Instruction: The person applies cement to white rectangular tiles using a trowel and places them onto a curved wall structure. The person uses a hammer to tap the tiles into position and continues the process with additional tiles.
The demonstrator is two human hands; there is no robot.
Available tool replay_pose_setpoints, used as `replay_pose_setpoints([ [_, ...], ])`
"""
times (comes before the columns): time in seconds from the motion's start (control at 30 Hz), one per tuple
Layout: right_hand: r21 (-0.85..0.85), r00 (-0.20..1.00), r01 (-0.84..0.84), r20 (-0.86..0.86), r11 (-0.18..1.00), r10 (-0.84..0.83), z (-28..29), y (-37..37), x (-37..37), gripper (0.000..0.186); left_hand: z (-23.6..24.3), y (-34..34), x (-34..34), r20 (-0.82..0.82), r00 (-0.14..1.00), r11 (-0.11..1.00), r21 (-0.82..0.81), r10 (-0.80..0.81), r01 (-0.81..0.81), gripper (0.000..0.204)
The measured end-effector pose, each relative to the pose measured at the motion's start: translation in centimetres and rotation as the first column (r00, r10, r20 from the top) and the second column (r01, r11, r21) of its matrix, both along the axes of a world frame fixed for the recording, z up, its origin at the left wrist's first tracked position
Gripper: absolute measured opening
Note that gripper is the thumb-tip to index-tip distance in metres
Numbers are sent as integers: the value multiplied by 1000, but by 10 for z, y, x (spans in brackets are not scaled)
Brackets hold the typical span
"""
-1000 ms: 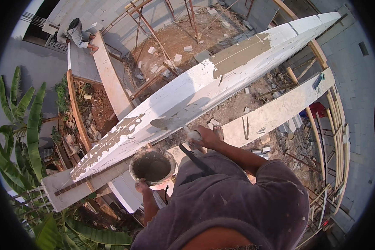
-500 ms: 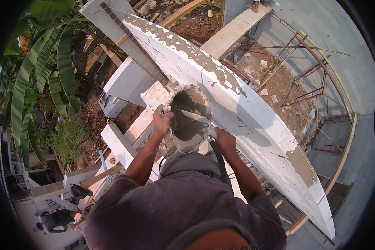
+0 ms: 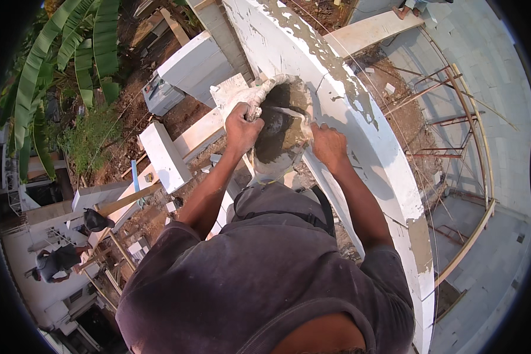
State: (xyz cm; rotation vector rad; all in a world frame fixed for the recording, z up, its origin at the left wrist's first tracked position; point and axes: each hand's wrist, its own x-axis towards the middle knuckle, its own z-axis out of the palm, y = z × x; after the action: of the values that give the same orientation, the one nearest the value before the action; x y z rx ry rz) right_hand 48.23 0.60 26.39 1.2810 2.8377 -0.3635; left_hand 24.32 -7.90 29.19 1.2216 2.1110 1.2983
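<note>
A bucket (image 3: 264,94) with a mortar-crusted rim is in front of me, beside the white block wall (image 3: 354,147). Grey wet mortar (image 3: 275,150) coats its inside and lies in it. My left hand (image 3: 243,130) is closed on the bucket's left rim, where a pale, crusted wrapping runs along the edge. On the right side my right hand (image 3: 329,144) is closed around the handle of what looks like a trowel (image 3: 292,111). Its blade reaches over the mortar inside the bucket; the handle is mostly hidden by my fingers.
Patchy mortar (image 3: 342,74) covers the curved wall's top. Beyond it are a plank (image 3: 374,32) with a person's foot on it, and rusty scaffolding (image 3: 463,118). White blocks (image 3: 164,156) and timber lie left. Another person (image 3: 59,262) is at lower left, below banana leaves (image 3: 38,82).
My view has shifted, so the wall and bucket sit differently. My right hand has risen along the bucket's right side, and the trowel blade has turned and moved toward the bucket's far part.
</note>
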Motion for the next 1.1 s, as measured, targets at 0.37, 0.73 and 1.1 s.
replay_pose_setpoints([
  [0.37,-405,944,-126,232,906,234,15,-12,-89,28,-4,48,-50,57,998,987,154,29,-38,22],
  [0.73,-979,779,-133,-201,158,-593,61,70,-56,44,-40,37,-134,251,922,943,82,295,-324,18],
  [1.1,-135,948,282,-110,950,-297,65,213,-112,55,-89,4,-183,213,823,849,-76,526,-523,20],
])
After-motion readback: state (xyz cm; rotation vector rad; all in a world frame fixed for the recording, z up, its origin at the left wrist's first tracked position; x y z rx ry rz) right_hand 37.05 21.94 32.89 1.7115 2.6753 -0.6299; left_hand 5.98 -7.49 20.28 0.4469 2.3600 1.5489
